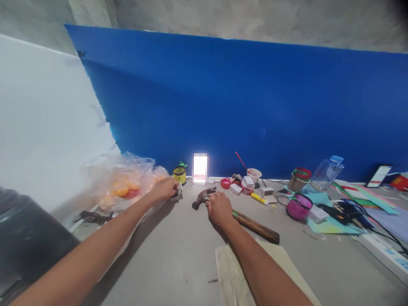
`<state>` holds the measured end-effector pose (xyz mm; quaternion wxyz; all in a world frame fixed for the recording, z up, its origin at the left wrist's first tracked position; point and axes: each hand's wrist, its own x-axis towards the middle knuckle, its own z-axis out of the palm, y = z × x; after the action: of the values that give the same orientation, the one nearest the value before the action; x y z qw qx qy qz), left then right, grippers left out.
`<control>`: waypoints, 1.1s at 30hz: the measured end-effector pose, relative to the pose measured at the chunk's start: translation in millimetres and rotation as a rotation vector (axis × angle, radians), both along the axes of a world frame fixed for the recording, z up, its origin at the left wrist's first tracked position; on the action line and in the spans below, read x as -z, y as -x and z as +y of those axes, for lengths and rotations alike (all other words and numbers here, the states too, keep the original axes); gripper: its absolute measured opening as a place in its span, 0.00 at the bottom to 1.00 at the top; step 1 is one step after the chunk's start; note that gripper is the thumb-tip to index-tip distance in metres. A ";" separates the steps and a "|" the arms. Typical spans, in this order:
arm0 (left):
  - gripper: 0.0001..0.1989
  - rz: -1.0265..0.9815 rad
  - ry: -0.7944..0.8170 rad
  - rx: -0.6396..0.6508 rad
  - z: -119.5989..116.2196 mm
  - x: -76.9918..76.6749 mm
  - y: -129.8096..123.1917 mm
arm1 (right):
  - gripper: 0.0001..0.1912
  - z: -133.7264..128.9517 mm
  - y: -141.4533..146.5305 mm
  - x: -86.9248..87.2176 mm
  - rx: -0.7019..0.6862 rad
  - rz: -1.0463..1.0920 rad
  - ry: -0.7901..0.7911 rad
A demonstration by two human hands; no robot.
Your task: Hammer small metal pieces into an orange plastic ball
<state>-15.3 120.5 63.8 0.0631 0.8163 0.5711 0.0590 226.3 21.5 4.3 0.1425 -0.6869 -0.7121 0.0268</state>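
Note:
A claw hammer (pixel 259 227) with a wooden handle lies aslant on the grey table, its metal head (pixel 200 199) pointing left. My right hand (pixel 219 208) is closed over the hammer near its head and hides the upper part of the handle. Further left, my left hand (pixel 164 190) has its fingers closed at a small box (pixel 176 197), dark and white, beside a plastic bag. Much of that box is covered by the fingers. Under my right forearm a pale cloth (pixel 229 272) is spread on the table.
Left stands a clear bag (pixel 127 163) with orange things inside. Behind are a yellow cup (pixel 179 175) and a bright screen (pixel 200 168). To the right are a white cup (pixel 254 174), a pink container (pixel 298 207), a plastic bottle (pixel 327 173) and a power strip (pixel 385 255).

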 end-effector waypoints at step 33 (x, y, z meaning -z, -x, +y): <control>0.12 -1.292 0.495 -0.189 -130.1 45.2 -24.7 | 0.06 -22.4 37.3 8.9 -0.421 0.810 0.006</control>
<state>9.4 -9.6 18.6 0.5688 0.5260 0.4844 0.4063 189.0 -0.9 -4.6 0.3991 -0.4617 -0.7229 0.3239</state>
